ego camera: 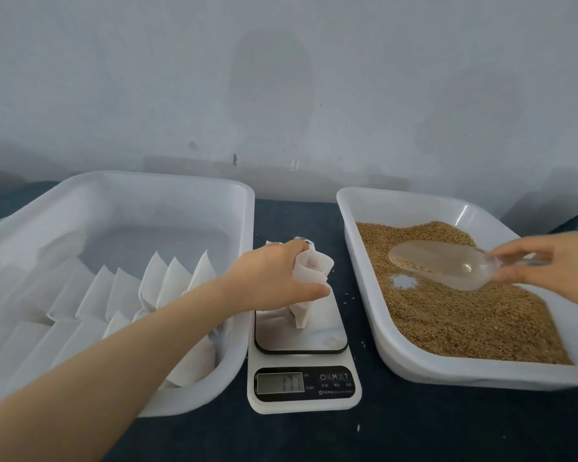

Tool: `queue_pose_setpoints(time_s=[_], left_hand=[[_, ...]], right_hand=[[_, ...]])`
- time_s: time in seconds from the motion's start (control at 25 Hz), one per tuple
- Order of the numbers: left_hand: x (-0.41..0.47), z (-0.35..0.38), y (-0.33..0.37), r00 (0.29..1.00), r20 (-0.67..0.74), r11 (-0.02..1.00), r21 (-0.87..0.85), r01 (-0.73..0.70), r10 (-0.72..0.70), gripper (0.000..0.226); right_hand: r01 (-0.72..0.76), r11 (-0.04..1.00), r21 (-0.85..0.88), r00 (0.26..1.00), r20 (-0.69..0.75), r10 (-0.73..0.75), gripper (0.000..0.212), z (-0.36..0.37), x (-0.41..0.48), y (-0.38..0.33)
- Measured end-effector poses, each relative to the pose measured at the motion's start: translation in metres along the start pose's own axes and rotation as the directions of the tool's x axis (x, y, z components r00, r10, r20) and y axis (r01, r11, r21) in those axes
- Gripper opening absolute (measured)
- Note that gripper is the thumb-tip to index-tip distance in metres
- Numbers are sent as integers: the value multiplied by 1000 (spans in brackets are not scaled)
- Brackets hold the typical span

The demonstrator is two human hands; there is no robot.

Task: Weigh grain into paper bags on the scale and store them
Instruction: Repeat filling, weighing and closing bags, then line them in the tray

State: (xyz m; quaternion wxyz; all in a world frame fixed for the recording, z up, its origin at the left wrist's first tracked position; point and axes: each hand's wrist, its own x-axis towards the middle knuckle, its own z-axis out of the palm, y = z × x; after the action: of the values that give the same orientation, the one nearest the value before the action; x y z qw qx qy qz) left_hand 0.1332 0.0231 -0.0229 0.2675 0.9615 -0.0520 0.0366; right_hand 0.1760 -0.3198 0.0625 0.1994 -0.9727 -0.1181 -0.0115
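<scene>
Glossy white plastic trays (241, 248); clear plastic scoop (447, 265); matt white paper bags (167, 278); dark cloth tabletop (414, 428).

table (414, 428): dark blue surface, seen between and in front of the containers.
left tub (244, 261): deep white plastic, stands at the left, its right wall just beside the scale.
scale (303, 383): white digital, dark display panel facing the front, stands between tub and tray.
right tray (347, 221): shallow white plastic, set at an angle, near the scale but apart.
loose grains (358, 427): a few scattered around the scale.
</scene>
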Motion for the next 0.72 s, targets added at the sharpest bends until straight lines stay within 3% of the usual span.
queue_pose_setpoints(time_s=[0.28, 0.52, 0.72], left_hand=[[1, 2, -1, 1000, 1, 1000, -23, -6, 6, 66], [0, -1, 0, 999, 9, 997, -75, -37, 38, 54], [0, -3, 3, 999, -10, 996, -75, -39, 38, 44]], right_hand=[[186, 982, -12, 981, 48, -186, 39, -10, 23, -71], [262, 949, -178, 964, 98, -248, 43, -11, 43, -109], [304, 909, -285, 951, 153, -270, 28, -11, 47, -124]])
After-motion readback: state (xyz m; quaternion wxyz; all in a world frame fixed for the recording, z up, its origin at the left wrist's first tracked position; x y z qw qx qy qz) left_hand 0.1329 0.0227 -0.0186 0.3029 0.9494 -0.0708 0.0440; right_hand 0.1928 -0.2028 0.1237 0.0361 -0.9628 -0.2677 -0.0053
